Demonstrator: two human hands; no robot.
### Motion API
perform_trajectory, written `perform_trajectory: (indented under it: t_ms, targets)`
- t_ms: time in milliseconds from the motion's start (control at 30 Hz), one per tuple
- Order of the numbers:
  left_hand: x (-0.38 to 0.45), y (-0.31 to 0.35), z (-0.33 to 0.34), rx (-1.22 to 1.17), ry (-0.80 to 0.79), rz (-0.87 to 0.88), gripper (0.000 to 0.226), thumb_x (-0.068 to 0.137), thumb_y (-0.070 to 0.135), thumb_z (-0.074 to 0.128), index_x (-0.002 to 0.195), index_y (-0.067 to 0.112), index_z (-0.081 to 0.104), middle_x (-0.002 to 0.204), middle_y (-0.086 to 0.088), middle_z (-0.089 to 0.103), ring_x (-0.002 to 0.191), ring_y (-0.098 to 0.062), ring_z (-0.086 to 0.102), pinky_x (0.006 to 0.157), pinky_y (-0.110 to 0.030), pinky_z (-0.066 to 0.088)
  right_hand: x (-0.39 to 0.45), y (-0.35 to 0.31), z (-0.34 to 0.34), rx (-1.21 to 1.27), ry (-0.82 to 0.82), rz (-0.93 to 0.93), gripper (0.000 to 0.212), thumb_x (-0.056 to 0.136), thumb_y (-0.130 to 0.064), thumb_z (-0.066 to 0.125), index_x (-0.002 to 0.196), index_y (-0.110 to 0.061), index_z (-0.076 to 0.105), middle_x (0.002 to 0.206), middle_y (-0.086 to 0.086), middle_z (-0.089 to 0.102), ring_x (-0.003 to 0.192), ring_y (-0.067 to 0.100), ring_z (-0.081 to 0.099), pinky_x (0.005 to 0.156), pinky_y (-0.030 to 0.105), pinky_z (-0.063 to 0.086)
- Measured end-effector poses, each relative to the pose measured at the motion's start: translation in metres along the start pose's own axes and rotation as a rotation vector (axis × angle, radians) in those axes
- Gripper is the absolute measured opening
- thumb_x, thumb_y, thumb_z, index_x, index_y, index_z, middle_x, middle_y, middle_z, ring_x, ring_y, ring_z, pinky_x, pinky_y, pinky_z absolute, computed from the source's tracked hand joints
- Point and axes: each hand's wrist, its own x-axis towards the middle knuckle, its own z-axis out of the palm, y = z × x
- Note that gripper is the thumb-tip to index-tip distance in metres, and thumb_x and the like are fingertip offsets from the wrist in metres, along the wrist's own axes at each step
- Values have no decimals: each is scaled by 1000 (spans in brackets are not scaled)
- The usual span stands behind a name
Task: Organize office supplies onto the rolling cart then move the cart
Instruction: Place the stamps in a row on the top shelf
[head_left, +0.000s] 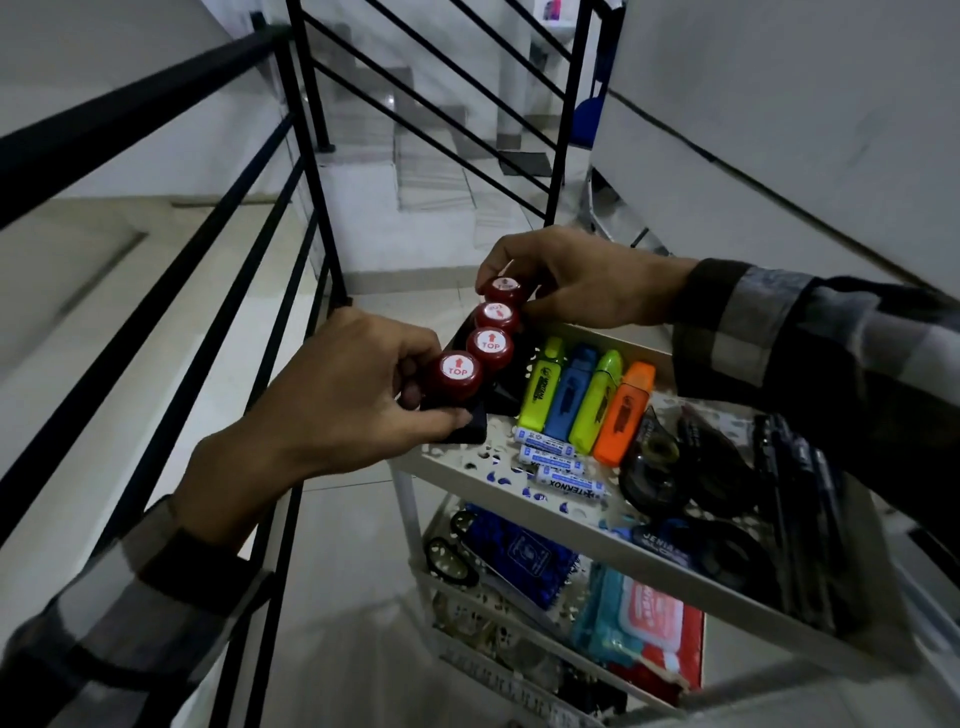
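Observation:
A white rolling cart (467, 467) stands at the lower right with several tiers. On its top tier's far left corner a row of several red-capped stamps (490, 344), labelled TOP, sits on a black holder (462, 431). My left hand (343, 400) grips the nearest stamp (457, 371) and the holder's near end. My right hand (566, 280) pinches the farthest stamp (505, 287). Beside the stamps lie several highlighters (587, 400), white batteries (556, 462), black tape dispensers (670, 462) and black pens (800, 499).
A black metal stair railing (291, 218) runs along the left, close to the cart's corner, with tiled stairs (441, 166) descending beyond it. Lower tiers hold scissors (452, 556), a blue notebook (524, 556) and a teal and red pack (639, 623). A white wall (779, 130) rises at right.

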Motion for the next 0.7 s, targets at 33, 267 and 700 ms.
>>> perform_trajectory:
  t_ms: [33,267,700]
  targets:
    - [-1,1,2,25,13,-9,31,73,45,89,76,39,59,57,13,59,51,-4,56,54,-10,36,0,0,0,0,1,0,38,93,0,64,126,-20,59,116,0,73,101,10,73,83,33,62]
    - [-4,3,6,76,55,-37,41,69,59,87,86,34,60,66,12,59,57,-4,54,56,-24,40,-7,0,0,-107,53,5,62,90,-5,70,142,-30,48,128,-6,64,111,7,67,86,32,61]
    - [-18,33,5,121,223,-55,96,73,75,71,150,22,48,145,-1,57,131,-21,52,107,-53,48,-90,-24,9,-502,170,4,71,92,-54,63,153,-36,30,145,0,51,126,15,54,101,43,53]
